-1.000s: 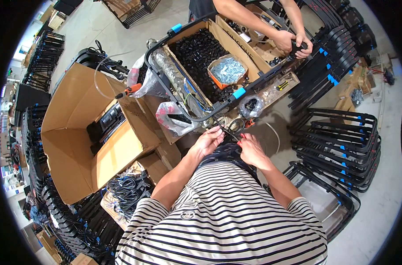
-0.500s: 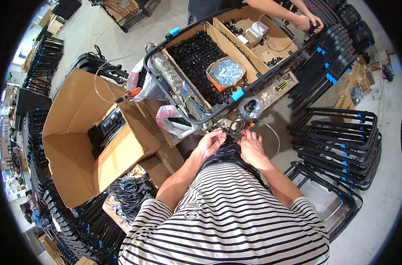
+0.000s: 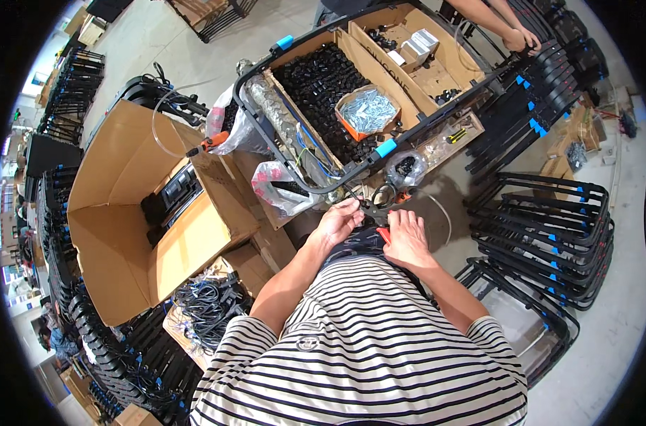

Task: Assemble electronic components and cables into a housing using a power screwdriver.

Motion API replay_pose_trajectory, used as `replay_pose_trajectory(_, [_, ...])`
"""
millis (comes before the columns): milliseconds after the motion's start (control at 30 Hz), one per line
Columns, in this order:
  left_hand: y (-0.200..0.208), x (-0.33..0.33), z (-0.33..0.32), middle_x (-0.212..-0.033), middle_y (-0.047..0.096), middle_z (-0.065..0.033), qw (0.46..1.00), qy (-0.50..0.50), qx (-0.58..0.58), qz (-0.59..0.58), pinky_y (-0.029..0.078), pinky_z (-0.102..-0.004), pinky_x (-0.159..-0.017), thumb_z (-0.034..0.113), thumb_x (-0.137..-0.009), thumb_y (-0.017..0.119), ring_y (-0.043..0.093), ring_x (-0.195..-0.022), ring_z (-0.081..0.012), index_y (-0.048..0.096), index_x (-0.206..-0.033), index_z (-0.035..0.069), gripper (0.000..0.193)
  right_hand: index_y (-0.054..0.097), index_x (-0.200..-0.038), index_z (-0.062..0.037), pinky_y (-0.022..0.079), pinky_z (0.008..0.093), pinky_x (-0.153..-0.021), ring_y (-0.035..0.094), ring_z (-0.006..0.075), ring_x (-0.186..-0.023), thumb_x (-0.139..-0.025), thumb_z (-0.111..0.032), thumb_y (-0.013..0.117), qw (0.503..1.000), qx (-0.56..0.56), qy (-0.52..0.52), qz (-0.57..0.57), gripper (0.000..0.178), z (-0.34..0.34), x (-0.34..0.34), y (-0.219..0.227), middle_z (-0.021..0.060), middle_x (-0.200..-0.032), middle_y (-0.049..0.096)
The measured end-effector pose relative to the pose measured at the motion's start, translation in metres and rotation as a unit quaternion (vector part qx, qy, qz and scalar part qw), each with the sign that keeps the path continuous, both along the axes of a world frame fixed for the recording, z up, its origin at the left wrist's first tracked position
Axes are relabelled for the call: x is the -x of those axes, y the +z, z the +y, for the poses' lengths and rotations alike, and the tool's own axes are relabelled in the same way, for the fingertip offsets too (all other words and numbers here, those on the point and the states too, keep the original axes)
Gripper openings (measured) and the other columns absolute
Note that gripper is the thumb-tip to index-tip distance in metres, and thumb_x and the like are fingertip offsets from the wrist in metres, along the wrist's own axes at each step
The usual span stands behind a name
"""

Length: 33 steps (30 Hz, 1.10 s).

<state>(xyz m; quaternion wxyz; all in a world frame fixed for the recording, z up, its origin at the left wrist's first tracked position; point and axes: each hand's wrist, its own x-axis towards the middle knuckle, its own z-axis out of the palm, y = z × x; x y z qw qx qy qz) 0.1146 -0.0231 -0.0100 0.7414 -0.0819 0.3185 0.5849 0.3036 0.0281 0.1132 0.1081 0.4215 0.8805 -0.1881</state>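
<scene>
— Red shows at your right hand (image 3: 408, 240): seen from your head, its fingers are wrapped around the red-handled tool (image 3: 385, 235), just in front of your waist. More of that handle sticks out beside the fingers than a second ago.

— And the left?

— Your left hand (image 3: 339, 221) has its fingertips drawn together, pinching a small dark piece (image 3: 359, 202) near the tool's dark head. It is too small for me to tell its kind. Both hands are in nearly the same place as before.

— What has changed farther off?

— Mostly your co-worker (image 3: 479, 14). A second ago those arms crossed the right-hand cardboard compartment (image 3: 454, 67); now they reach beyond it, at the stacked black frames (image 3: 511, 92). That leaves the white boxes (image 3: 424, 41) inside in plain sight.

— And the screws?

— Your silver screws (image 3: 369, 111) sit in their small carton, among the black parts (image 3: 316, 74), just as before.
</scene>
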Motion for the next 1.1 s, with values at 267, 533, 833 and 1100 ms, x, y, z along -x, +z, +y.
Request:
replay_pose_trajectory(267, [0.01, 0.003, 0.0, -0.084, 0.061, -0.0032, 1.0, -0.012, 0.002, 0.003, 0.053, -0.0282, -0.076, 0.012, -0.092, 0.064, 0.06, -0.076, -0.0162, 0.064, -0.11, 0.002, 0.021, 0.042, -0.129, -0.0005, 0.038, 0.046, -0.091, 0.047, 0.035, -0.107, -0.062, -0.013, 0.067, 0.996, 0.005, -0.05, 0.074, 0.072, -0.007, -0.01, 0.006, 0.0198, -0.11, 0.049])
replay_pose_trajectory(533, [0.009, 0.004, 0.0, -0.083, 0.061, -0.0018, 1.0, -0.013, 0.021, 0.015, 0.053, -0.0281, -0.075, 0.008, -0.091, 0.064, 0.06, -0.075, -0.0153, 0.064, -0.11, 0.001, 0.02, 0.04, -0.13, 0.0024, 0.039, 0.0452, -0.09, 0.048, 0.0353, -0.105, -0.058, -0.011, 0.069, 1.0, -0.003, -0.029, 0.004, 0.078, -0.004, -0.005, 0.006, 0.0195, -0.108, 0.049])
replay_pose_trajectory(833, [0.007, 0.008, -0.003, -0.084, 0.062, -0.0024, 0.999, -0.022, 0.005, 0.026, 0.054, -0.0293, -0.076, 0.007, -0.091, 0.064, 0.061, -0.075, -0.0156, 0.064, -0.109, 0.0, 0.019, 0.041, -0.126, 0.004, 0.041, 0.0442, -0.089, 0.049, 0.0351, -0.104, -0.058, -0.01, 0.069, 1.0, -0.021, 0.001, -0.009, 0.075, -0.004, -0.008, 0.01, 0.0199, -0.107, 0.05])
replay_pose_trajectory(1100, [0.022, 0.013, -0.003, -0.086, 0.064, -0.0042, 0.997, -0.056, 0.037, 0.029, 0.054, -0.0325, -0.079, 0.01, -0.093, 0.061, 0.062, -0.076, -0.0189, 0.063, -0.108, 0.0, 0.018, 0.042, -0.128, -0.0001, 0.045, 0.0474, -0.088, 0.053, 0.0384, -0.104, -0.061, -0.01, 0.068, 0.997, 0.049, -0.057, 0.009, 0.073, -0.009, -0.009, 0.005, 0.0217, -0.108, 0.051])
